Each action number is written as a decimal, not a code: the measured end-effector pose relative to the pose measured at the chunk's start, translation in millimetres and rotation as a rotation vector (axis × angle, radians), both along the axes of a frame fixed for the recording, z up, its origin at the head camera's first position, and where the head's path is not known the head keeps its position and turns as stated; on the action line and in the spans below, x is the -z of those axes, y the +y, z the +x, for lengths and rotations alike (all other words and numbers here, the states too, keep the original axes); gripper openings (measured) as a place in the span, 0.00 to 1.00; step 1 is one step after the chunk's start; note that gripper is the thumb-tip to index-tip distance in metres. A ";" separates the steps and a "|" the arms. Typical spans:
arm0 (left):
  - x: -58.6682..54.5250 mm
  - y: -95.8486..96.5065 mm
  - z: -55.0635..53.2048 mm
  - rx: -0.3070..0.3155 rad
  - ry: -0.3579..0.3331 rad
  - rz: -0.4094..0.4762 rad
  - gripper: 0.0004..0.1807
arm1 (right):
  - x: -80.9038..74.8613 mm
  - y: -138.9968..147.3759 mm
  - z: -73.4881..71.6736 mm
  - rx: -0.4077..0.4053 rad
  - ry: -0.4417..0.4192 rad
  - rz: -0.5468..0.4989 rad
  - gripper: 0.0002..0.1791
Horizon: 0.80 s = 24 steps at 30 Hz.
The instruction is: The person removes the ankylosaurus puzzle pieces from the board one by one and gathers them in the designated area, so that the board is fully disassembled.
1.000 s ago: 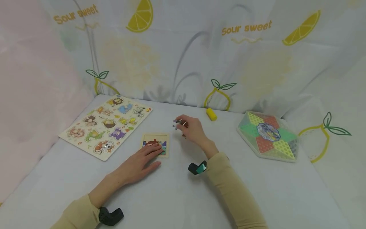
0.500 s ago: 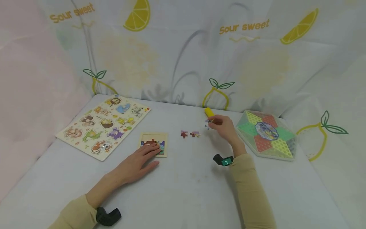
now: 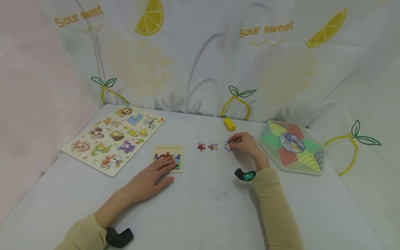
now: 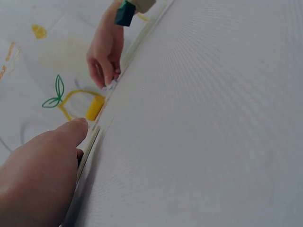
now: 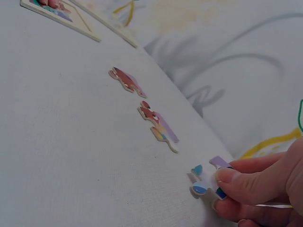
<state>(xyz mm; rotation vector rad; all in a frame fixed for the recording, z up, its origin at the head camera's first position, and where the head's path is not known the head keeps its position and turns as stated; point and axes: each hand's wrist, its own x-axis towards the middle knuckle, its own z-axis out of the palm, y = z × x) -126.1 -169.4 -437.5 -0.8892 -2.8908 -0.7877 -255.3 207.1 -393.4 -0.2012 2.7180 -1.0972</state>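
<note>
My right hand (image 3: 245, 145) pinches a jigsaw piece (image 5: 203, 182) with white, blue and lilac print between thumb and fingers, low over the table. To its left in the head view lie two loose pieces, a brown-and-lilac piece (image 3: 201, 147) and a piece with brown, lilac and yellow (image 3: 214, 147). My left hand (image 3: 150, 178) rests with extended fingers on a small wooden puzzle frame (image 3: 160, 148). Part of its picture, brown, purple and green, shows around the fingertips; the rest is hidden under them.
An animal peg puzzle board (image 3: 90, 133) lies at the back left. A yellow cylinder (image 3: 229, 124) sits behind the right hand. At the right is a hexagonal game box (image 3: 292, 147) with a star pattern. A printed curtain (image 3: 200, 62) hangs along the table's back edge.
The right hand has moved right, leaving two pieces on the table, then lowered the third piece beside them. The left hand has stayed on the frame.
</note>
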 end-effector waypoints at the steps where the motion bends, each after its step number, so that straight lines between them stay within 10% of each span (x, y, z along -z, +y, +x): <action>1: -0.1 0.0 0.2 -0.002 0.000 0.000 0.31 | 0.3 -0.9 0.2 -0.004 0.000 0.004 0.12; 24: -0.7 0.9 2.3 0.009 0.038 0.008 0.30 | 7.0 -11.2 0.3 -0.047 0.087 0.168 0.06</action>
